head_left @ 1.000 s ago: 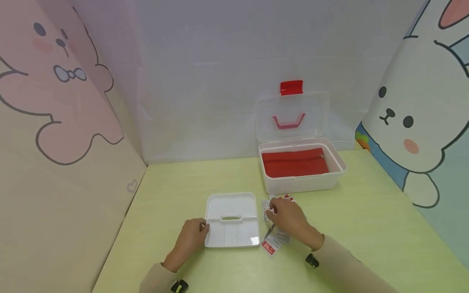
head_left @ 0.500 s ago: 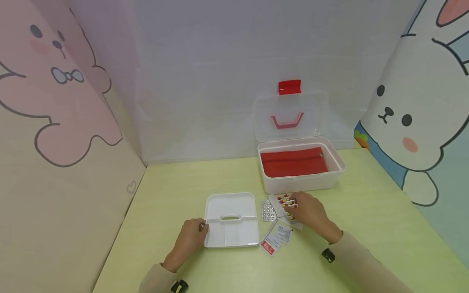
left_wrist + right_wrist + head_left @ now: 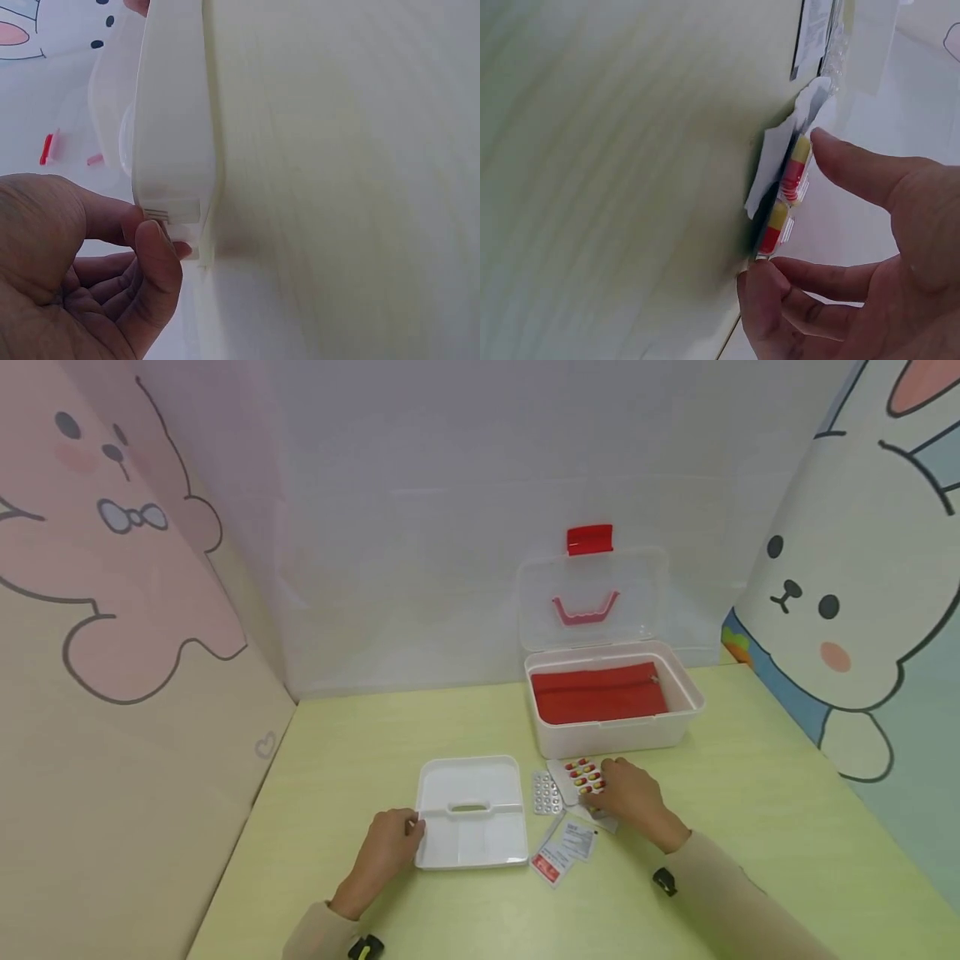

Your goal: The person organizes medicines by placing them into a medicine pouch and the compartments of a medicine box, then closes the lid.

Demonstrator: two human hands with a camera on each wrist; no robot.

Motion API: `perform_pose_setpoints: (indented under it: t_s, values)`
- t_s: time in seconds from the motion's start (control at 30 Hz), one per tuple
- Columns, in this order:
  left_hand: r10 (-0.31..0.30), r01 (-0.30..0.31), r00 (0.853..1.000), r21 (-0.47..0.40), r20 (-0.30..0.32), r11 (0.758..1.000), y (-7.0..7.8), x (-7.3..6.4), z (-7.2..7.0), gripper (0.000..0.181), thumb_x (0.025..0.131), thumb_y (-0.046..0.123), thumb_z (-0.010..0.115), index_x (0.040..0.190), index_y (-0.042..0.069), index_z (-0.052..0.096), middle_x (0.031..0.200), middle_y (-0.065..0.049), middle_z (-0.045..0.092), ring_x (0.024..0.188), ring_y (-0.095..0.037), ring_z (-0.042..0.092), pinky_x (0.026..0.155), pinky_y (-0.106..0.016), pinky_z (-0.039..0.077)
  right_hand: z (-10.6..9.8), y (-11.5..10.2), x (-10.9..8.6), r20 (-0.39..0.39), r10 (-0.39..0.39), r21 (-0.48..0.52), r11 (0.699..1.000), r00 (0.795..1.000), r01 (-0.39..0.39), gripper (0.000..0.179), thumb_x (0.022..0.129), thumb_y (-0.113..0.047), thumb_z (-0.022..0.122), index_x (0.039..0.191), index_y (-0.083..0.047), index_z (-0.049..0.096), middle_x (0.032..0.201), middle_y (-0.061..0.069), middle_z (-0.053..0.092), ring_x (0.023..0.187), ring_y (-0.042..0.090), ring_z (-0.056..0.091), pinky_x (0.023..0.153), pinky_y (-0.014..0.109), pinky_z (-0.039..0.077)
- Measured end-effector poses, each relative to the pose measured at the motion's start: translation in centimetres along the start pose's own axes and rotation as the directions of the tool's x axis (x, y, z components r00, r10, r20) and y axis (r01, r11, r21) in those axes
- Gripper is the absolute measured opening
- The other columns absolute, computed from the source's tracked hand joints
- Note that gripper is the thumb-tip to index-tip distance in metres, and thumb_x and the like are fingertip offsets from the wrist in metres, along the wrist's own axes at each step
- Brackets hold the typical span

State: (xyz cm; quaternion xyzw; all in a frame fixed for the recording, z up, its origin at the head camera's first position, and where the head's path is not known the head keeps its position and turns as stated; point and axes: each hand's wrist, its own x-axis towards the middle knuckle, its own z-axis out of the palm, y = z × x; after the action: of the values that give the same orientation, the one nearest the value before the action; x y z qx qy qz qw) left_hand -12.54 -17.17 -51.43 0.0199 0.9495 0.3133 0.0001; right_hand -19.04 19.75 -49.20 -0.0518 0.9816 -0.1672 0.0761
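In the head view, my left hand (image 3: 386, 852) is at the left edge of a white divided tray (image 3: 498, 835). The left wrist view shows its thumb and forefinger pinching the tray's side wall (image 3: 176, 142). To the right of the tray, my right hand (image 3: 633, 797) holds a blister pack of red and yellow capsules (image 3: 583, 774) by its edges, thumb on one side and fingertips on the other. Torn white paper (image 3: 776, 154) shows beside the pack in the right wrist view. A silver blister pack of round tablets (image 3: 547, 793) lies between the tray and the capsules.
Two small printed sachets, one with a red label (image 3: 551, 863) and one white (image 3: 579, 838), overlap in front of the blister packs. Behind them stands a white box (image 3: 607, 739), its clear lid (image 3: 592, 577) raised, with a red pouch (image 3: 600, 695) inside. Printed sheets wall the table.
My right hand has moved right, from above the silver blister pack to the capsule pack, and has taken hold of it. My left hand stays on the tray.
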Motion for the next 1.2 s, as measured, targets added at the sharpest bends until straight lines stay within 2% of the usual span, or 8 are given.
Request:
perform_pose_setpoints:
  t_s: [0.37,0.67,0.97,1.2]
  values:
    - [-0.001,0.001,1.000,-0.020,-0.001,1.000,-0.1,0.1,0.0,0.015,0.092,0.008,0.062,0.087,-0.003,0.071,0.058,0.001,0.057,0.048,-0.008,0.046,0.043,-0.021,0.037,-0.2,0.1,1.0,0.092,0.071,0.039,0.996,0.993,-0.075,0.051,0.076,-0.032,0.081,0.100,0.005,0.056,0.081,0.010,0.058,0.070,0.022,0.054,0.058,0.032,0.043]
    - [-0.006,0.006,1.000,-0.026,0.012,1.000,-0.2,0.0,0.1,0.016,0.092,0.009,0.061,0.091,-0.004,0.071,0.060,0.001,0.059,0.048,-0.008,0.047,0.043,-0.021,0.038,-0.3,1.0,1.3,0.151,0.118,0.041,0.991,0.982,-0.125,0.048,0.073,-0.040,0.081,0.086,-0.002,0.055,0.075,0.008,0.057,0.066,0.020,0.052,0.054,0.029,0.038]
    - [0.001,-0.001,1.000,-0.017,0.000,1.000,-0.2,0.0,0.1,0.016,0.092,0.009,0.062,0.091,-0.004,0.070,0.060,0.000,0.058,0.049,-0.008,0.046,0.043,-0.021,0.038,-0.6,1.2,1.1,0.121,0.102,0.069,0.991,0.987,-0.111,0.051,0.072,-0.045,0.082,0.084,-0.004,0.055,0.071,0.006,0.056,0.062,0.018,0.050,0.053,0.029,0.034]
    - [0.004,-0.004,1.000,-0.024,-0.002,1.000,-0.2,0.0,0.2,0.015,0.092,0.009,0.062,0.089,-0.004,0.070,0.059,0.001,0.058,0.048,-0.008,0.047,0.042,-0.021,0.038,-0.7,1.7,0.7,0.072,0.062,0.136,0.988,0.995,-0.072,0.036,0.085,-0.031,0.073,0.096,0.000,0.059,0.071,0.004,0.057,0.064,0.018,0.050,0.055,0.028,0.035]
